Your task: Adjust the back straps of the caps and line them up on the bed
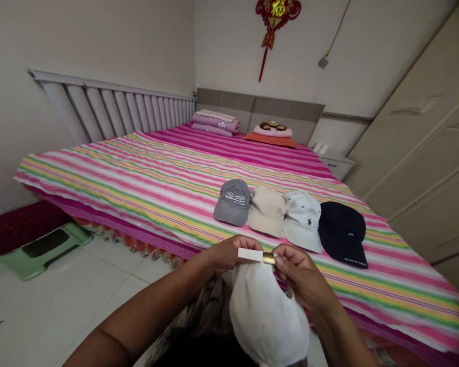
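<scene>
A white baseball cap (266, 311) hangs from both hands in front of me, its back strap (250, 254) uppermost. My left hand (233, 253) pinches the strap at its left end. At the right end, my right hand (296, 265) grips the strap beside its brass-coloured buckle (268, 258). Just beyond my hands, a row of caps lies on the striped bed sheet: a grey cap (232, 203), a beige cap (266, 211), a pale blue cap (303, 221) and a black cap (343, 233). The white cap's brim is mostly out of sight at the bottom.
The bed (137, 173) fills the middle, with a railing (118, 104) on its left. Folded bedding (216, 124) and a pink pillow (273, 131) lie near the headboard (271, 109). A green stool (42, 255) stands on the tiled floor. Wardrobe doors (416, 127) rise at the right.
</scene>
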Tool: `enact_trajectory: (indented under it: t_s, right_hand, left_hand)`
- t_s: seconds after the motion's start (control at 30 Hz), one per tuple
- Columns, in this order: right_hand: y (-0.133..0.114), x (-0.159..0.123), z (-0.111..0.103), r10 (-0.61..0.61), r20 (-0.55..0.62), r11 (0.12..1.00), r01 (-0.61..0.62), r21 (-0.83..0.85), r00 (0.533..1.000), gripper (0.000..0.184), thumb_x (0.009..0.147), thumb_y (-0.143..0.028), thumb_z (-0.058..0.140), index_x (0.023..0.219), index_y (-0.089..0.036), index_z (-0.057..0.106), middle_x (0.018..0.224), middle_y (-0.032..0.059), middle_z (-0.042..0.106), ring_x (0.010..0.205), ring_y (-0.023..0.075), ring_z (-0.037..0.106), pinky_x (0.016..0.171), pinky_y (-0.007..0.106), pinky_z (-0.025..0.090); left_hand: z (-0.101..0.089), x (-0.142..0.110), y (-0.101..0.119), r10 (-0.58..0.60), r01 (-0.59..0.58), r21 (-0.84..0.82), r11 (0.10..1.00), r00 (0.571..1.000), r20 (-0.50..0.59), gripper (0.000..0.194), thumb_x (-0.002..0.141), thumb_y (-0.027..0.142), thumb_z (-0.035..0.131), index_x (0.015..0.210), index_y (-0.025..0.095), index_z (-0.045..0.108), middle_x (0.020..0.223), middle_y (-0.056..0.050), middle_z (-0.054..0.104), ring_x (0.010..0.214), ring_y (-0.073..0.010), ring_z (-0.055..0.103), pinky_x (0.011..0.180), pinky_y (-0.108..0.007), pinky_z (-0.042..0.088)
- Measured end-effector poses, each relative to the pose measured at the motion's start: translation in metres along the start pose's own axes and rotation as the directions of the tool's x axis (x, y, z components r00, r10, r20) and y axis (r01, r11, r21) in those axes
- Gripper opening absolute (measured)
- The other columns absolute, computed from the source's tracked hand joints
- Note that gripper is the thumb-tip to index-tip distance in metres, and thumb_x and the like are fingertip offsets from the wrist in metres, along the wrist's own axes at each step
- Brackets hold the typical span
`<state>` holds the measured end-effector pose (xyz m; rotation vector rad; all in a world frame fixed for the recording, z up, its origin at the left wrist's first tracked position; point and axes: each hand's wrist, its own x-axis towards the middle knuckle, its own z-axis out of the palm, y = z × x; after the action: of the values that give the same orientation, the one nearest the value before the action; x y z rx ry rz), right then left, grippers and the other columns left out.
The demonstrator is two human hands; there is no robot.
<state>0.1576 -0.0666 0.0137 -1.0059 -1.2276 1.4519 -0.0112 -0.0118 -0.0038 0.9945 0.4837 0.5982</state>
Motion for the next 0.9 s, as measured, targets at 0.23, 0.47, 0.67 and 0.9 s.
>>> enact_trajectory:
  t_s: [0.23,0.47,0.67,0.9]
  right_hand:
    - [-0.012,-0.005,0.002,0.007,0.104,0.987,0.01,-0.162,0.995,0.024,0.072,-0.037,0.062,0.067,-0.014,0.053,0.051,-0.0061,0.036,0.046,0.0057,0.025,0.043,0.02,0.019]
    - [-0.015,-0.006,0.008,0.0,0.105,0.995,0.011,-0.098,0.994,0.027,0.069,-0.038,0.064,0.064,-0.015,0.052,0.051,-0.0061,0.034,0.045,0.0054,0.023,0.042,0.02,0.016]
    - [-0.016,-0.009,0.013,0.042,0.018,0.997,-0.041,-0.064,0.999,0.028,0.068,-0.039,0.065,0.064,-0.015,0.051,0.048,-0.0067,0.035,0.043,0.0053,0.024,0.039,0.019,0.017]
    - [-0.01,-0.002,-0.009,-0.044,-0.205,0.979,0.084,0.187,0.978,0.024,0.072,-0.03,0.061,0.058,-0.017,0.047,0.04,-0.0088,0.032,0.038,0.0048,0.019,0.038,0.018,0.019]
  left_hand:
    - [0.003,-0.005,0.015,-0.068,0.06,0.141,0.988,0.997,0.048,0.027,0.054,0.032,0.072,0.065,0.011,0.06,0.052,0.001,0.054,0.038,-0.0045,0.043,0.038,-0.016,0.03]
    - [0.01,-0.005,0.003,-0.006,0.005,0.039,0.999,1.0,0.03,0.03,0.046,0.026,0.076,0.062,0.01,0.058,0.052,0.001,0.054,0.04,-0.0045,0.043,0.039,-0.016,0.03]
    - [0.015,-0.002,-0.001,0.06,-0.06,0.007,0.998,0.996,-0.068,0.031,0.048,0.031,0.076,0.059,0.011,0.054,0.044,0.005,0.047,0.034,-0.0031,0.036,0.036,-0.016,0.025]
    - [0.006,-0.004,0.006,0.21,-0.222,-0.159,0.962,0.974,-0.088,0.037,0.048,0.038,0.075,0.057,0.011,0.052,0.046,0.001,0.053,0.037,-0.0054,0.042,0.039,-0.018,0.03]
